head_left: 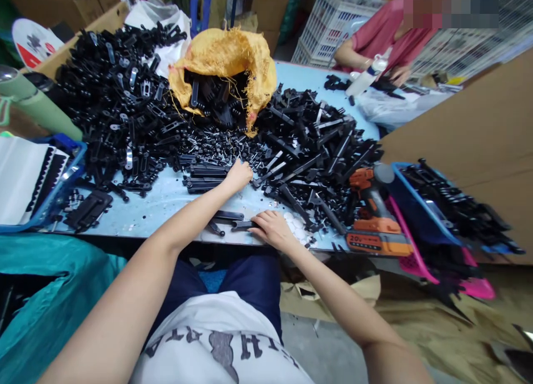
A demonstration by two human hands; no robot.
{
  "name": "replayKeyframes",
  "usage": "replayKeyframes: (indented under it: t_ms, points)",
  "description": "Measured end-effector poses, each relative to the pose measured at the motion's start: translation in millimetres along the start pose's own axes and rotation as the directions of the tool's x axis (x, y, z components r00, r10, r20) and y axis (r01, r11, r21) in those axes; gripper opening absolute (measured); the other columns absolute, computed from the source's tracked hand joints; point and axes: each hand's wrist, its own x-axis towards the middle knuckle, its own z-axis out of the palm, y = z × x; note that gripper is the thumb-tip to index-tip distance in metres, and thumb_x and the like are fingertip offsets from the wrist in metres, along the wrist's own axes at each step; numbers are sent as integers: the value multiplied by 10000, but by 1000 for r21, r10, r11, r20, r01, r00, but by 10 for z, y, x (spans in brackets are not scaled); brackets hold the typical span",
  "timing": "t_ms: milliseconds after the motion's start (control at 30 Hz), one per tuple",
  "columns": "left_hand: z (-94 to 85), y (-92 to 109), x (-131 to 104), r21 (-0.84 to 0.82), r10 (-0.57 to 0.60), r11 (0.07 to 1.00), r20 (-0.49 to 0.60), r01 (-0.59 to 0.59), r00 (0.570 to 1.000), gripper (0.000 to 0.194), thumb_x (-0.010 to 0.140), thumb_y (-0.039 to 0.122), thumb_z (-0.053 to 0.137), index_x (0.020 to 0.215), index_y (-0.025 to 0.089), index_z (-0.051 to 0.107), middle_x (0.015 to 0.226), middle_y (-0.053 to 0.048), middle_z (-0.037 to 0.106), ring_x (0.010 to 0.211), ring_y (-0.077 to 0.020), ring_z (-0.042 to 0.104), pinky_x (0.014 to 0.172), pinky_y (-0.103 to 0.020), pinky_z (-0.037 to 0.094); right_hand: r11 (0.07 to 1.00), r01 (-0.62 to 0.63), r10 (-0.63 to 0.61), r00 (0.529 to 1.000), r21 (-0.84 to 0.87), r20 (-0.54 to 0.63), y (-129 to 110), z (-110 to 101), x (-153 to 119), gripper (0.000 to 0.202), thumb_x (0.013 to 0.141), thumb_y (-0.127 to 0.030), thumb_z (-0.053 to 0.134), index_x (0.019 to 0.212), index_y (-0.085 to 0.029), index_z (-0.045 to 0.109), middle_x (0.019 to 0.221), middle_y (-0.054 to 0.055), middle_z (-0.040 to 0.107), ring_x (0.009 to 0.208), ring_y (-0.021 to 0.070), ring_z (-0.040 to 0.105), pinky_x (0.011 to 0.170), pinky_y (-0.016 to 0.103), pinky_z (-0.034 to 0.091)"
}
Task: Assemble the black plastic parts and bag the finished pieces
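Note:
My left hand (239,175) is stretched forward to the near edge of a heap of small screws and black bits (220,145). Its fingers are curled together, and whatever they pinch is too small to make out. Just left of it, several long black bars (206,178) lie side by side. My right hand (275,228) rests close to the table's front edge, fingers closed on the end of a short black channel-shaped bar (242,225). Another black bar (229,215) and a small black lever-like piece (216,229) lie beside that one.
Black parts (133,106) are heaped at left, long black bars (308,145) at right. A yellow sack (225,50) stands behind. An orange cordless drill (375,217) and a blue basket (425,206) are at right. Across the table, a person in a pink shirt (381,34) handles parts.

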Motion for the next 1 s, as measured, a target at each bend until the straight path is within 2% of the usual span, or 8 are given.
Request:
replayKeyframes:
  t_ms: [67,167,333,433,533,667,833,1000]
  points:
    - [14,-27,133,1,-1,1000,7,1,1000,216,837,52,414,811,128,614,851,-118,649,916,-234,548,857,-418,355,997,-78,77,995,-8,-69,114,-98,75,329,938,-392,384,1021,-165,608,955,92,631,887,196,497,769,306,328]
    - [-40,-4,-53,11,-34,999,-39,34,999,217,850,57,387,875,109,597,920,-135,636,927,-238,552,824,-397,386,975,-216,206,965,-49,-161,396,-283,483,300,947,-268,343,1070,-149,589,1037,111,621,935,206,486,785,305,332]
    - [-307,-45,-929,-221,-297,941,-180,256,938,155,833,144,512,978,135,567,913,-78,644,834,-185,596,749,-300,457,926,-301,310,951,-228,4,871,-336,1498,299,883,-90,332,1038,-118,586,1010,156,631,992,247,492,773,333,296]
    - [-434,-126,-1460,-389,-400,874,-238,290,885,126,844,245,549,923,166,608,836,-45,657,752,-163,612,697,-280,482,912,-295,343,929,-286,138,993,-250,1829,294,875,-75,329,1061,-84,557,945,183,649,935,240,550,784,342,281]
    - [-434,-150,-1819,-480,-480,820,-278,312,832,169,874,282,503,870,183,640,806,-32,669,759,-157,622,716,-281,492,921,-263,324,927,-288,187,1032,-192,1872,298,860,-74,359,1113,-76,517,889,177,661,854,221,591,780,335,282]
    - [-290,-95,-1982,-469,-522,810,-300,353,798,204,891,278,463,844,174,632,824,-46,669,789,-171,625,735,-294,489,920,-237,314,923,-313,224,1030,-206,1785,354,844,-64,363,1184,-77,463,891,171,661,869,222,599,796,335,293]
    - [-204,-53,-1992,-258,-456,883,-275,392,846,223,915,245,408,870,149,603,817,-81,639,753,-193,607,688,-308,475,943,-263,298,939,-203,170,928,-336,1659,305,830,-80,399,1095,-97,549,1028,169,611,861,208,593,748,292,357]
    - [-246,-39,-1958,-72,-332,943,-232,324,915,229,921,228,389,878,137,595,781,-95,609,738,-204,587,679,-323,474,951,-198,216,975,237,-50,601,-530,1347,216,832,-152,474,971,-138,639,989,94,618,868,172,586,765,266,429]
